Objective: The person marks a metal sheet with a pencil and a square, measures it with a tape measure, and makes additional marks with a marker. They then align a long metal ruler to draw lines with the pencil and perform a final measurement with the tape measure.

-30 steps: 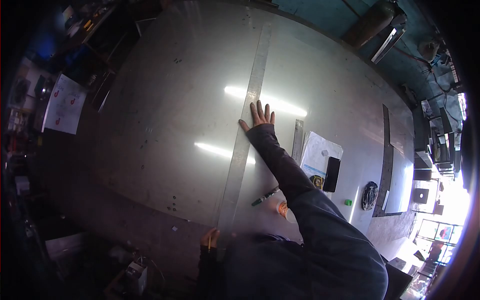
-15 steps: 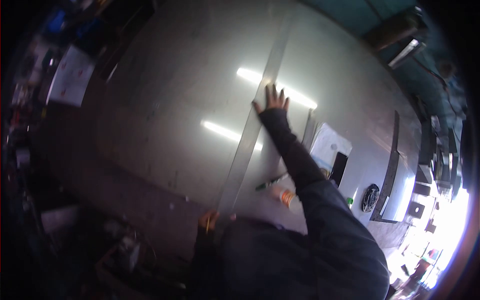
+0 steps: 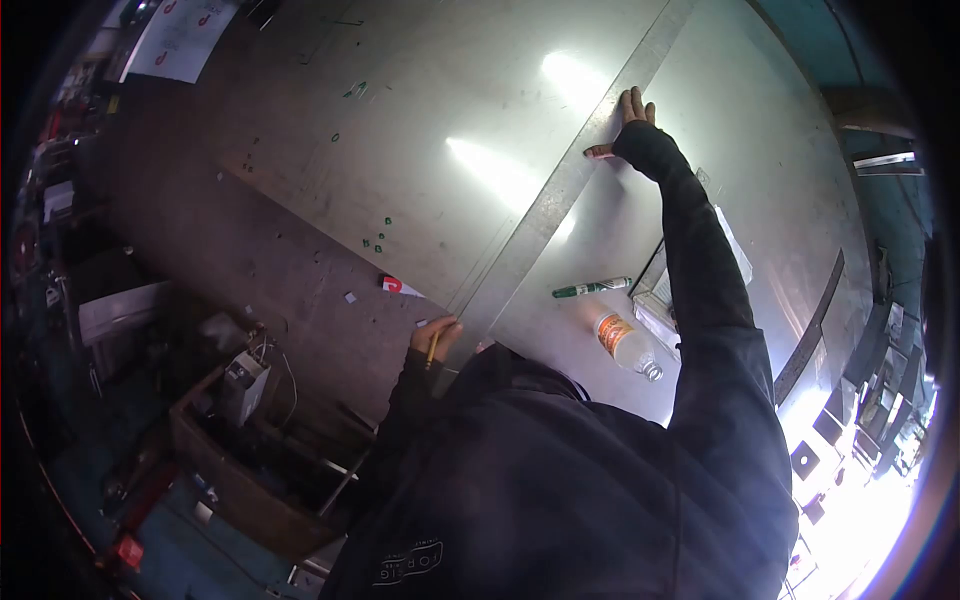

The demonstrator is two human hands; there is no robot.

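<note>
A long flat metal strip (image 3: 560,195) lies diagonally across a large sheet of metal (image 3: 400,110). My right hand (image 3: 630,120) rests on the strip's upper part with its fingers spread. At the near end of the strip, my left hand (image 3: 437,337) is closed round a thin yellow pencil (image 3: 432,349), close to the sheet's edge. Right of the strip lie a green and white marker (image 3: 592,288) and a clear bottle with an orange label (image 3: 626,345), on its side.
A dark notebook or frame with papers (image 3: 655,295) is partly under my right arm. A dark strip (image 3: 815,325) lies at the right. White paper with red marks (image 3: 180,38) is at the upper left. A brown bin (image 3: 240,475) stands below left.
The view has shifted down and closer to the near end of the strip. My right hand is still spread on the strip, and my left hand still holds the pencil.
</note>
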